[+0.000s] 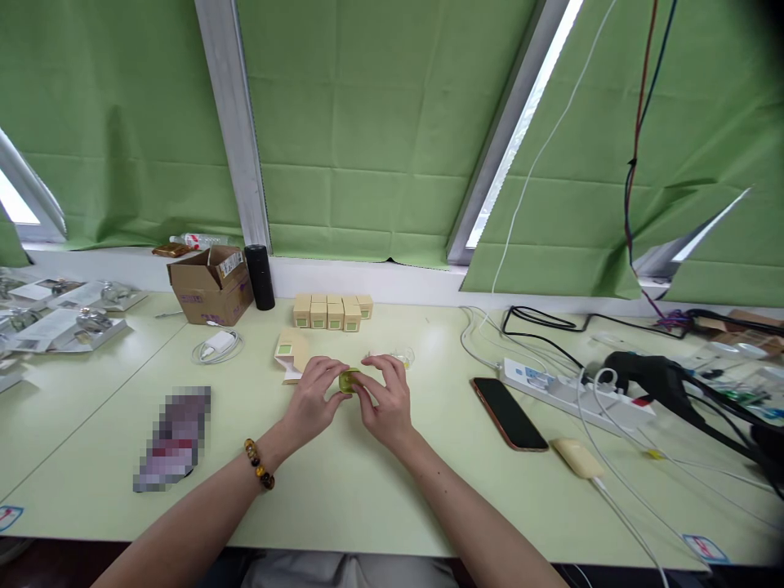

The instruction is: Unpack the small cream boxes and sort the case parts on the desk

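Observation:
Over the middle of the table, my left hand pinches a small yellow-green rounded piece between thumb and fingertips. My right hand grips the same piece from the other side, its thumb and index finger closed on it and the other fingers raised. What kind of piece it is does not show clearly. Just left of my hands lies an opened small carton with a green label, its flap folded out. A clear plastic item rests behind my right hand, partly hidden by it.
Several small beige boxes stand in rows at the back. A cardboard box and black cylinder are behind left, near a white charger. A phone, power strip and cables lie right. Clear-topped packages sit far left.

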